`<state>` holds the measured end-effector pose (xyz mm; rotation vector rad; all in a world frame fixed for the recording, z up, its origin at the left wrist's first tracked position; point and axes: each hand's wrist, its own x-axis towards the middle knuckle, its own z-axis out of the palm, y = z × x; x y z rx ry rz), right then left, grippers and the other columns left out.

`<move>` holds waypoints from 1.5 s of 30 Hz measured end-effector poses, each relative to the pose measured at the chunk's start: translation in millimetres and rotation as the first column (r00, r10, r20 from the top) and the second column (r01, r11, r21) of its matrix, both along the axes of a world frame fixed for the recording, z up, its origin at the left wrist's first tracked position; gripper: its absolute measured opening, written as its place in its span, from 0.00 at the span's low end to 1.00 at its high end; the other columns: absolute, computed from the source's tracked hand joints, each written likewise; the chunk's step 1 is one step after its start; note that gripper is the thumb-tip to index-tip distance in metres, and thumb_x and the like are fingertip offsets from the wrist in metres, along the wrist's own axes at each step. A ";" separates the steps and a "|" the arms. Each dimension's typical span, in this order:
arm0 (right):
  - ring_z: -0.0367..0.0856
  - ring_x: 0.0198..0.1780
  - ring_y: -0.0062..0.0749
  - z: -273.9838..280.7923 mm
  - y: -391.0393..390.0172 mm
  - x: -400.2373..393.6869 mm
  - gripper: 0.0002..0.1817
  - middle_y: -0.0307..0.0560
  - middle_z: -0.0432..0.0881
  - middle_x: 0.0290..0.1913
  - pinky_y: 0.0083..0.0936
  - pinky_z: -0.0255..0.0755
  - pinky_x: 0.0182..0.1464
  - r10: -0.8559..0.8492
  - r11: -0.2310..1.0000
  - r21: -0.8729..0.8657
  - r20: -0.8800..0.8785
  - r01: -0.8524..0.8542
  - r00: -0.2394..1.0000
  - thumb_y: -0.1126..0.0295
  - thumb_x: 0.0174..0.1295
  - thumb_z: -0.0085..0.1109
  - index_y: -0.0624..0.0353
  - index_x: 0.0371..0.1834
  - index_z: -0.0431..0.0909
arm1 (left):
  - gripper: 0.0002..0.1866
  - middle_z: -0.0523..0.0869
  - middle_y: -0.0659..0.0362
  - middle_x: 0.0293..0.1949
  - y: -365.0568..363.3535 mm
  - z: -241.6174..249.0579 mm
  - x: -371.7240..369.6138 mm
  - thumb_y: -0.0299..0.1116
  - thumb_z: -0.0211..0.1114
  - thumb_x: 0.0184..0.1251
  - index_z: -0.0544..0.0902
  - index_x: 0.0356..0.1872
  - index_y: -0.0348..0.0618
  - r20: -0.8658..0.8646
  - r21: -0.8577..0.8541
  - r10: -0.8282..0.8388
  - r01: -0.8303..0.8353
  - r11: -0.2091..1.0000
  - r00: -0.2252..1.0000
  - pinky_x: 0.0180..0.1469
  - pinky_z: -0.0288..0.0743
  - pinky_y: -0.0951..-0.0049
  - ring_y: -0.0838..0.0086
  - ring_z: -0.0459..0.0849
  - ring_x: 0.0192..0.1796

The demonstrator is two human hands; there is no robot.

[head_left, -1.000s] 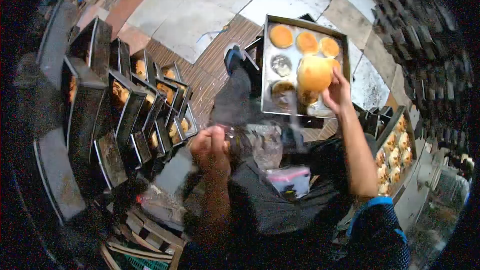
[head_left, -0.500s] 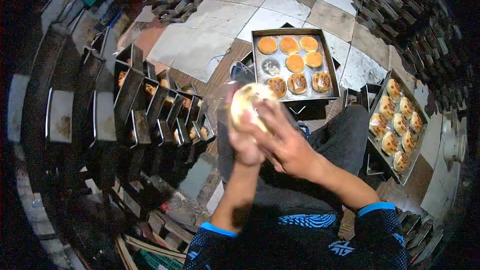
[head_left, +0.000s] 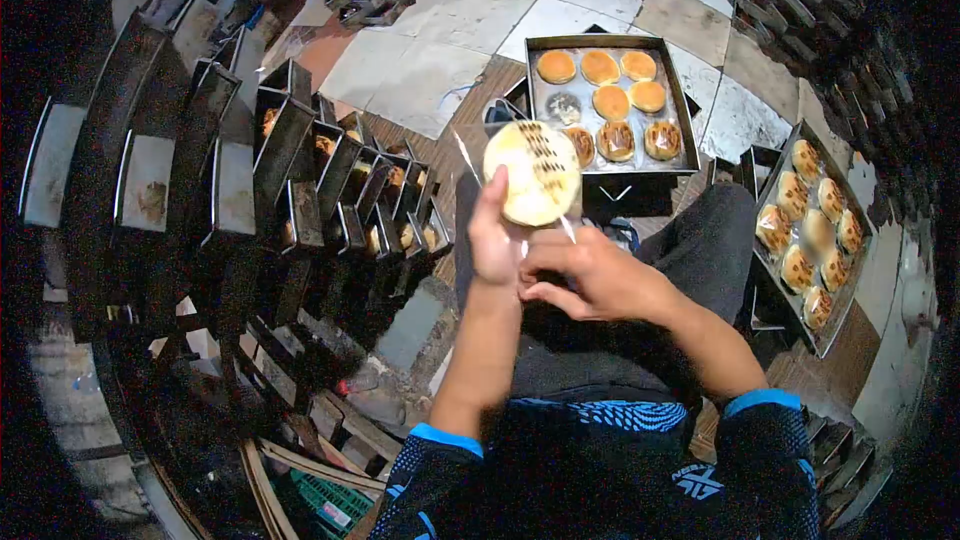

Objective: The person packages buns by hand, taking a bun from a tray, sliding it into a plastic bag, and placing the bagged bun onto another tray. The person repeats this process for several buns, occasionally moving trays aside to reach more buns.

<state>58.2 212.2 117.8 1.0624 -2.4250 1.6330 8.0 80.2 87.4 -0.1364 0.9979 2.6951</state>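
My left hand [head_left: 492, 240] holds up a round, pale yellow bun [head_left: 545, 185] with dark stamped marks, thumb lying on its face. A clear plastic bag [head_left: 466, 145] surrounds the bun, its corner sticking out at upper left. Just below the bun, my right hand [head_left: 600, 275] has its fingers pinched together at the lower end of the bag by my left wrist. Beyond them a square metal tray [head_left: 650, 169] carries plain golden buns [head_left: 600, 67] at the back and glossy, brown-marked buns [head_left: 616, 141] along the front.
At right, a second metal tray [head_left: 848, 290] bears several shiny, wrapped-looking buns [head_left: 797, 267]. Stacked metal trays [head_left: 237, 185] crowd the left, some with buns inside. More trays line the back and upper right. A green crate [head_left: 320, 500] sits at lower left among wooden slats.
The bagged bun was blurred with both hands around it; now it is steady, face toward me in my left hand. My right hand has moved down to the bag's lower end.
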 end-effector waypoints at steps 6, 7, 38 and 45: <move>0.80 0.35 0.47 27.4 38.8 2.5 0.05 0.52 0.77 0.28 0.34 0.74 0.38 0.667 0.743 -0.256 0.370 -0.619 0.647 0.73 0.57 0.60 0.65 0.32 0.78 | 0.32 0.80 0.48 0.55 -66.6 -22.3 -23.3 0.56 0.49 0.65 0.73 0.61 0.43 0.073 0.369 -0.190 0.150 0.917 0.979 0.33 0.81 0.62 0.53 0.83 0.50; 0.81 0.36 0.48 6.2 41.5 -1.0 0.07 0.53 0.78 0.29 0.34 0.75 0.39 0.550 0.829 -0.262 0.547 -0.494 0.631 0.73 0.57 0.61 0.65 0.34 0.78 | 0.32 0.80 0.48 0.55 -63.8 -23.0 -21.4 0.56 0.49 0.65 0.73 0.61 0.43 0.076 0.373 -0.189 0.148 0.916 0.979 0.33 0.81 0.62 0.53 0.83 0.50; 0.73 0.25 0.37 -103.1 -50.3 -115.3 0.05 0.47 0.75 0.23 0.30 0.68 0.30 -0.573 0.817 -0.209 -0.181 0.538 0.799 0.74 0.54 0.68 0.61 0.25 0.81 | 0.05 0.82 0.56 0.27 -73.9 -90.3 -39.6 0.24 0.70 0.55 0.84 0.31 0.33 -0.815 -0.575 0.036 -0.816 0.066 0.578 0.35 0.74 0.74 0.67 0.81 0.31; 0.69 0.22 0.36 -128.8 -47.4 -33.4 0.16 0.50 0.71 0.20 0.34 0.63 0.27 -0.743 0.635 0.016 0.288 0.772 0.605 0.69 0.66 0.57 0.66 0.21 0.73 | 0.09 0.85 0.57 0.28 -121.7 -109.7 47.9 0.26 0.71 0.59 0.82 0.35 0.30 -0.229 -0.844 0.301 -0.343 0.413 0.926 0.40 0.77 0.77 0.76 0.82 0.31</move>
